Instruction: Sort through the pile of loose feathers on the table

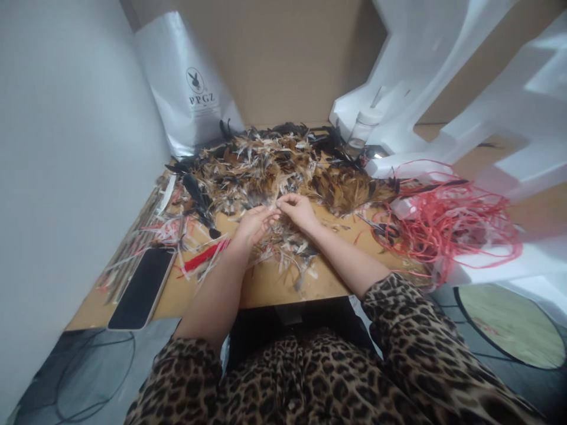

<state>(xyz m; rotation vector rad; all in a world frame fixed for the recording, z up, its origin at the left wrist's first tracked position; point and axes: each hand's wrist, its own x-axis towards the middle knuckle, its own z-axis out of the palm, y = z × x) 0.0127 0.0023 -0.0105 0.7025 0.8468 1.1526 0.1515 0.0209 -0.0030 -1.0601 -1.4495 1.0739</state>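
Observation:
My left hand (259, 223) and my right hand (296, 209) meet over the front of a feather pile, fingertips nearly touching. Both are closed in a pinch. Between them is what looks like a small pale feather, hard to separate from those behind. The large pile of brown, white and black feathers (248, 156) spreads across the back of the table. Loose grey and white feathers (287, 245) lie below my hands, between my forearms. A long black feather bunch (198, 198) rests to the left.
A phone (142, 288) lies at the table's (270, 295) left front, near a red feather strip (204, 258) and thin sticks (128, 260). Tangled red strings (460, 224) fill the right side. Behind stand a white bag (190, 77) and a clear bottle (362, 128). A round stool (509, 321) is at lower right.

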